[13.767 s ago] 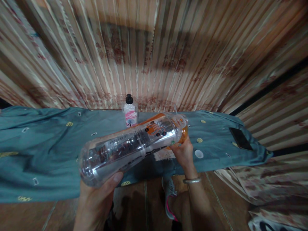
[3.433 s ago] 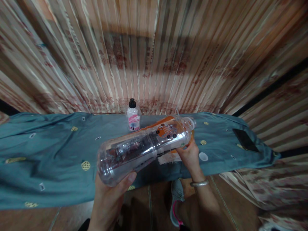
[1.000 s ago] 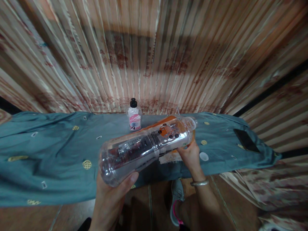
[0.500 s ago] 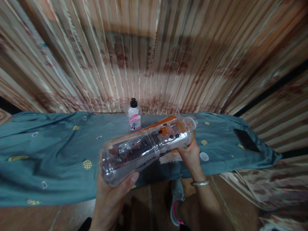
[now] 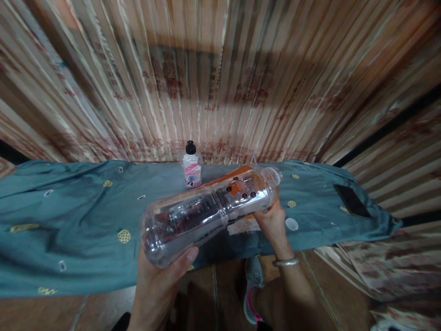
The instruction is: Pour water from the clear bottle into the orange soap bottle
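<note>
A large clear plastic bottle (image 5: 193, 216) with a printed label and orange markings is held tilted on its side, base at lower left and mouth at upper right. My left hand (image 5: 161, 271) is closed around the base, thumb along the near side. My right hand (image 5: 274, 220) grips the bottle near its shoulder from behind, so most of its fingers are hidden. Something orange shows behind the bottle, partly covered. Beyond the bottle, a small bottle (image 5: 192, 168) with a black cap and pink label stands upright.
A teal patterned cloth (image 5: 82, 216) covers the table. Right of my right hand lies a white disc (image 5: 291, 224), and farther right a dark phone-like slab (image 5: 352, 201). A pale ragged-edged piece (image 5: 244, 226) lies below the bottle. Pleated curtains (image 5: 213, 82) hang behind and at the right.
</note>
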Demonstrator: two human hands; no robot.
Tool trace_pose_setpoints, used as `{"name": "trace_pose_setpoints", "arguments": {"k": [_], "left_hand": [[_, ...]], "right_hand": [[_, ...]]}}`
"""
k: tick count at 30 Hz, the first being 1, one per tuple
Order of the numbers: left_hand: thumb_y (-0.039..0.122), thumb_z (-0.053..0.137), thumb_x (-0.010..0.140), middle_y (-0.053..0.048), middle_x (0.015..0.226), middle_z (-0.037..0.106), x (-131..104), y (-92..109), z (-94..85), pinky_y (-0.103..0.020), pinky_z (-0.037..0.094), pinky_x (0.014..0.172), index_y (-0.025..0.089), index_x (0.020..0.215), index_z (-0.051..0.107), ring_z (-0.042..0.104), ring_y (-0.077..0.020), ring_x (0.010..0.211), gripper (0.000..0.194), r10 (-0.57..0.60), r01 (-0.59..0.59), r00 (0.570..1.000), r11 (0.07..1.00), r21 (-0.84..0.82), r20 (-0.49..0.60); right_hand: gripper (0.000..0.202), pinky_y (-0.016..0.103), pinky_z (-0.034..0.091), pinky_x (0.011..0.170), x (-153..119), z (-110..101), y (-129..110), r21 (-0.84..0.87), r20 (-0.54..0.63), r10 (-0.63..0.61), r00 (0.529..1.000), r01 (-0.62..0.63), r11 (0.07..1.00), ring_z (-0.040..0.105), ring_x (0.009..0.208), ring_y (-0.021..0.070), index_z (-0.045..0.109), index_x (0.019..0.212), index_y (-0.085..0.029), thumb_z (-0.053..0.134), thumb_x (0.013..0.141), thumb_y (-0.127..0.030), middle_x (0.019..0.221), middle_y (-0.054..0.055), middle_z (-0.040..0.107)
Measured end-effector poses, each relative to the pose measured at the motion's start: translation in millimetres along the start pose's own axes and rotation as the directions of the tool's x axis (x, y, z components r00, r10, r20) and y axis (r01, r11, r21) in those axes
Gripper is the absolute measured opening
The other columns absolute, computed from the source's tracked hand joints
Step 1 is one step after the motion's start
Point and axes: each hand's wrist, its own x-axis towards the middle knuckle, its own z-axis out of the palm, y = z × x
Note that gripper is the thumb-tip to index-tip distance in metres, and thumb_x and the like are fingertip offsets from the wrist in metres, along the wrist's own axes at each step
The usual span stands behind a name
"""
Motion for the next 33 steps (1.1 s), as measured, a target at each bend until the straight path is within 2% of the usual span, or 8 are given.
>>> {"name": "trace_pose_setpoints", "arguments": {"k": [10, 17, 24, 28, 33], "left_hand": [[0.026, 0.104, 0.071, -0.010, 0.127, 0.083, -0.1, -2.1, -2.0, -0.050, 0.066, 0.109, 0.025, 0.141, 0.073, 0.081, -0.0362, 0.122, 0.077, 0.042, -0.041, 0.999, 0.999, -0.014, 0.032], [0.026, 0.104, 0.071, -0.010, 0.122, 0.084, -1.1, -2.3, -3.9, -0.050, 0.066, 0.110, 0.024, 0.137, 0.074, 0.081, -0.0358, 0.121, 0.072, 0.027, -0.027, 0.999, 1.000, 0.005, 0.031], [0.026, 0.104, 0.070, -0.009, 0.120, 0.084, -1.0, -1.7, -3.4, -0.049, 0.066, 0.109, 0.023, 0.133, 0.074, 0.081, -0.0359, 0.122, 0.069, 0.043, -0.043, 0.998, 0.999, -0.015, 0.035], [0.027, 0.103, 0.073, -0.009, 0.114, 0.084, -0.4, -3.5, -6.3, -0.053, 0.066, 0.109, 0.024, 0.135, 0.074, 0.083, -0.0360, 0.117, 0.068, 0.020, -0.020, 0.998, 1.000, -0.007, 0.054], [0.030, 0.102, 0.075, -0.009, 0.120, 0.082, 1.1, -5.1, -7.2, -0.055, 0.065, 0.112, 0.026, 0.132, 0.074, 0.080, -0.0368, 0.124, 0.063, 0.058, -0.059, 0.996, 0.998, 0.010, 0.072]], "right_hand": [[0.053, 0.039, 0.059, 0.064, 0.7, -1.1, -3.8, 0.005, 0.021, 0.029, 0.999, -0.029, 1.000, 0.073, 0.071, 0.0296, 0.068, 0.106, -0.022, 0.079, 0.062, -0.050, 0.079, 0.005, 0.078], [0.048, 0.039, 0.062, 0.069, 0.0, 0.5, 0.7, 0.009, 0.002, -0.016, 1.000, 0.016, 1.000, 0.075, 0.075, 0.0289, 0.068, 0.104, -0.024, 0.081, 0.065, -0.048, 0.084, 0.005, 0.081], [0.055, 0.040, 0.062, 0.068, 0.3, 1.1, 1.8, 0.014, 0.008, -0.004, 1.000, 0.004, 1.000, 0.077, 0.077, 0.0309, 0.071, 0.110, -0.021, 0.079, 0.064, -0.050, 0.086, 0.008, 0.083], [0.056, 0.041, 0.063, 0.069, 0.8, 0.8, 0.2, 0.029, 0.008, 0.001, 1.000, -0.001, 1.000, 0.076, 0.075, 0.0300, 0.071, 0.111, -0.021, 0.078, 0.064, -0.049, 0.086, 0.007, 0.083], [0.060, 0.041, 0.061, 0.068, 1.3, 0.0, -0.6, 0.017, 0.011, 0.031, 0.999, -0.031, 0.999, 0.075, 0.074, 0.0306, 0.071, 0.112, -0.020, 0.077, 0.062, -0.053, 0.084, 0.007, 0.081]]}}
